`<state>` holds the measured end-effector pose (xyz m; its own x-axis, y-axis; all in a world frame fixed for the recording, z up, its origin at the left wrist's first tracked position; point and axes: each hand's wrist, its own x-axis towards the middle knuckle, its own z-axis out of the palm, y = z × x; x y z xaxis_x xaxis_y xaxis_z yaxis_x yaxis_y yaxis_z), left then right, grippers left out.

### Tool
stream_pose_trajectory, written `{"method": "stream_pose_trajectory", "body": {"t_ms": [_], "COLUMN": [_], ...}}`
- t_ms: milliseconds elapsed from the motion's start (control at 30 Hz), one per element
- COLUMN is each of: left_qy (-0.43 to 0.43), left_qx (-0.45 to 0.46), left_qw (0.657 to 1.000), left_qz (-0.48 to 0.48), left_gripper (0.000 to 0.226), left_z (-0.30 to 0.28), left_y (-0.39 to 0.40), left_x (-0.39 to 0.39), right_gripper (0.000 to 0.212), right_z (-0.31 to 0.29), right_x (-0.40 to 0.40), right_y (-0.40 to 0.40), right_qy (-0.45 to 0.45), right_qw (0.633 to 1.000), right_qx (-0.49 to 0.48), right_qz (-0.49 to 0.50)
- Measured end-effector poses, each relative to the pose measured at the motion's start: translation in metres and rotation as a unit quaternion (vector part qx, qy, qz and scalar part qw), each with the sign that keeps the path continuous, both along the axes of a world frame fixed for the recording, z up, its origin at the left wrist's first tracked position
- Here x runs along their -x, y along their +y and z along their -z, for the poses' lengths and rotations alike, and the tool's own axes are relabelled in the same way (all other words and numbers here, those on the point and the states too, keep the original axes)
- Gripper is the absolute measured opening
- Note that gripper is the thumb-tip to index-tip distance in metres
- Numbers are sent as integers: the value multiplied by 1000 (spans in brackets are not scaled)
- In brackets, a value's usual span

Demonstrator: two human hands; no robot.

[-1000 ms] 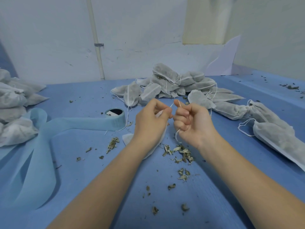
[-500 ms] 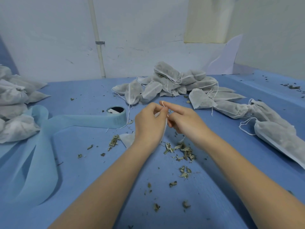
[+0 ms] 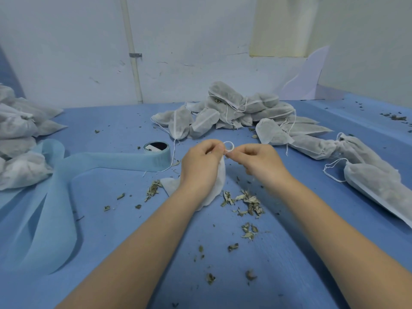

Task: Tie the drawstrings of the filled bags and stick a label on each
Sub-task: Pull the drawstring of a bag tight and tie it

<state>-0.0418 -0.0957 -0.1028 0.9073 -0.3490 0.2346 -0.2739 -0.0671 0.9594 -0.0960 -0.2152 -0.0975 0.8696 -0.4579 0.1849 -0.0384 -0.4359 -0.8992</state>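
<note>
The bag (image 3: 217,184) stands neck-up under my left hand (image 3: 200,162); both hands, right (image 3: 258,161) too, pinch its drawstring (image 3: 229,145) loop above it.

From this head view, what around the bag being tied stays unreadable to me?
- Knot state: the drawstring loop is too thin to judge.
- Bag: mostly behind the left hand.
- Right hand fingertips: curled under, hidden.
- Label roll: print too small.

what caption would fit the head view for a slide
Both hands, left and right, pinch a small drawstring loop above a white bag, among scattered dried leaves.
</note>
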Motion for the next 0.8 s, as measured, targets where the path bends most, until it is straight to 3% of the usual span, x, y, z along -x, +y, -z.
{"method": "stream_pose_trajectory", "body": {"t_ms": [67,133,200,267,367,467,567,700,800], "left_qy": [-44,-145,-221,-244,-244,-213,-179,-154,-145], "left_qx": [-39,-115,-153,-163,-156,-152,-153,-140,-130], "left_qw": [998,982,962,953,950,958,965,972,975], "left_qz": [0,-28,-52,-76,-114,-121,-114,-109,-107], "left_gripper": [22,19,19,21,21,21,21,15,16], "left_z": [1,3,8,11,14,14,12,11,10], "left_y": [-2,-3,-5,-7,-6,-6,-7,-6,-5], "left_x": [2,3,5,5,4,0,-1,0,-1], "right_gripper": [28,30,37,28,26,16,13,13,18], "right_z": [-5,-10,-11,-12,-10,-5,-2,-6,-10], "right_x": [4,7,7,6,4,5,1,0,1], "right_y": [-3,-7,-9,-9,-5,2,6,10,11], "right_qy": [9,27,33,28,11,2,-10,-4,17], "right_qw": [1000,1000,997,986,976,991,992,969,913], "right_qx": [27,6,-72,-166,-217,-133,-128,-245,-396], "right_qz": [8,9,-2,-10,-36,-28,7,-23,-96]}}
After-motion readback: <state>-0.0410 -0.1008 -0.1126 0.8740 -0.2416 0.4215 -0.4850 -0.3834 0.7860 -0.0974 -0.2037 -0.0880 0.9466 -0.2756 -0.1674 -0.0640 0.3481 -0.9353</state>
